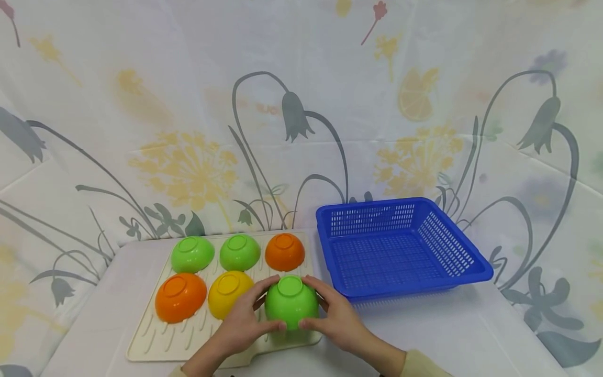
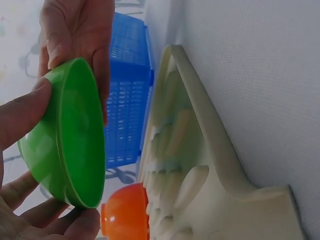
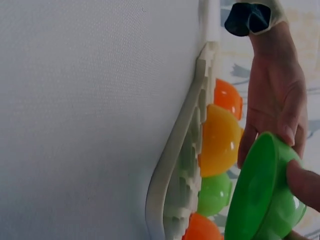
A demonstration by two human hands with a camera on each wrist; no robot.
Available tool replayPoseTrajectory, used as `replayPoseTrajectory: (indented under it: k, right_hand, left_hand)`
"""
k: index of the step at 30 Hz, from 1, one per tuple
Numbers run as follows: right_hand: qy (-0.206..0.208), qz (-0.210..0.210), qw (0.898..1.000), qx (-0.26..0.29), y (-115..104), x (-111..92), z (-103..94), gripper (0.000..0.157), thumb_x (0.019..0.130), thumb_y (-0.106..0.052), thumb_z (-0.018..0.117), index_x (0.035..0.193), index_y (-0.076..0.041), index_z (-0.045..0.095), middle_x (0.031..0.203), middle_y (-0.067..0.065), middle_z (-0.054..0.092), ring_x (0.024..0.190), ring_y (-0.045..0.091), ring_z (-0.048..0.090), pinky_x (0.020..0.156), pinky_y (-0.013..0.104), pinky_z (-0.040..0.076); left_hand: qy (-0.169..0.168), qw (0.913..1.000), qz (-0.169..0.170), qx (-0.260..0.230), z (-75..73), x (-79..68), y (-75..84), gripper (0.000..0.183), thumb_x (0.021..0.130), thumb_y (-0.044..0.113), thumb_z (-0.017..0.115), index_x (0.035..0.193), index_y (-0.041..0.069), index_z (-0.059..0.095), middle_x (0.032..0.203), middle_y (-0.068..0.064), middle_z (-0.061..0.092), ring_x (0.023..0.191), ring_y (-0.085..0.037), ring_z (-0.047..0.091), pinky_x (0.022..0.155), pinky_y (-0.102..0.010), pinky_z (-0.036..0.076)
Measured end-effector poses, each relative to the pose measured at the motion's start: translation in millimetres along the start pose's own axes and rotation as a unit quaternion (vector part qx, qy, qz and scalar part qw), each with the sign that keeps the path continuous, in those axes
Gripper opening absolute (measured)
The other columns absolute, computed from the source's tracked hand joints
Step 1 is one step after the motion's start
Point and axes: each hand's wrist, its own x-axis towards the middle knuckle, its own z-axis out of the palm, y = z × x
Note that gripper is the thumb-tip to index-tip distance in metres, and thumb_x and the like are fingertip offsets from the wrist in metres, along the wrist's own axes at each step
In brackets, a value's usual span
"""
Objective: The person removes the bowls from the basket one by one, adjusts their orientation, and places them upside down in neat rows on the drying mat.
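Observation:
Upside down between both hands is a green bowl, raised above the front right of a cream draining tray. My left hand grips its left side, thumb at the near rim and fingers behind. On the opposite side my right hand holds it the same way. Both wrist views show the bowl's open underside apart from the tray. Just left of my left hand, a yellow bowl rests upturned on the tray, with an orange bowl beyond it.
Along the tray's back row stand two upturned green bowls, a left one and a middle one, plus an orange bowl. A blue plastic basket sits right of the tray. Behind everything hangs a flower-printed cloth.

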Motion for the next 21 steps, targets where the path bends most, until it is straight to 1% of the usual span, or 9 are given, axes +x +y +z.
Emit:
replayPoseTrajectory:
  k: [4, 8, 11, 15, 18, 21]
  right_hand:
    - [0.011, 0.003, 1.000, -0.017, 2.5, 3.2, 4.5, 0.080, 0.079, -0.008, 0.084, 0.148, -0.009, 0.045, 0.152, 0.017, 0.040, 0.141, 0.038, 0.035, 0.110, 0.048, 0.034]
    - [0.018, 0.013, 1.000, -0.018, 5.0, 6.9, 7.5, 0.079, 0.080, -0.003, 0.082, 0.148, -0.008, 0.043, 0.152, 0.018, 0.039, 0.142, 0.038, 0.034, 0.111, 0.047, 0.033]
    - [0.021, 0.016, 0.999, -0.019, 7.9, 10.9, 8.8, 0.078, 0.080, -0.001, 0.080, 0.149, -0.007, 0.043, 0.154, 0.021, 0.036, 0.142, 0.040, 0.032, 0.112, 0.050, 0.031]
    - [0.022, 0.022, 0.999, -0.022, 11.7, 15.6, 10.0, 0.078, 0.080, 0.002, 0.079, 0.149, -0.008, 0.043, 0.154, 0.023, 0.034, 0.143, 0.041, 0.030, 0.112, 0.053, 0.030]
    - [0.022, 0.026, 0.999, -0.018, 13.8, 18.4, 10.4, 0.078, 0.079, 0.004, 0.079, 0.149, -0.006, 0.043, 0.154, 0.023, 0.036, 0.142, 0.041, 0.031, 0.112, 0.054, 0.030]
    - [0.021, 0.028, 0.999, -0.018, 16.0, 20.9, 10.4, 0.078, 0.079, 0.005, 0.078, 0.148, -0.004, 0.043, 0.152, 0.022, 0.038, 0.141, 0.041, 0.033, 0.113, 0.053, 0.030]
  left_hand:
    - [0.009, 0.9999, 0.002, 0.011, 0.1, 3.0, -3.3, 0.085, 0.074, 0.026, 0.089, 0.146, 0.012, 0.046, 0.149, -0.011, 0.047, 0.137, -0.036, 0.043, 0.108, -0.053, 0.038]
    - [0.007, 0.9995, -0.001, 0.032, 0.5, 7.0, -7.4, 0.084, 0.076, 0.027, 0.088, 0.146, 0.013, 0.046, 0.147, -0.010, 0.048, 0.135, -0.034, 0.045, 0.108, -0.053, 0.039]
    - [0.011, 0.9988, -0.009, 0.046, 1.8, 10.0, -9.1, 0.083, 0.076, 0.027, 0.088, 0.146, 0.014, 0.046, 0.146, -0.011, 0.049, 0.132, -0.033, 0.047, 0.108, -0.054, 0.040]
    - [0.027, 0.9975, -0.011, 0.064, 3.6, 13.3, -10.2, 0.081, 0.074, 0.024, 0.090, 0.143, 0.014, 0.048, 0.144, -0.012, 0.051, 0.129, -0.034, 0.049, 0.106, -0.056, 0.041]
    - [0.038, 0.9960, -0.004, 0.081, 4.2, 14.8, -11.4, 0.081, 0.072, 0.024, 0.091, 0.141, 0.012, 0.051, 0.142, -0.012, 0.052, 0.128, -0.034, 0.050, 0.102, -0.053, 0.045]
    - [0.042, 0.9945, -0.003, 0.096, 4.6, 15.3, -11.4, 0.081, 0.071, 0.023, 0.091, 0.141, 0.011, 0.052, 0.142, -0.010, 0.054, 0.129, -0.032, 0.050, 0.099, -0.049, 0.049]
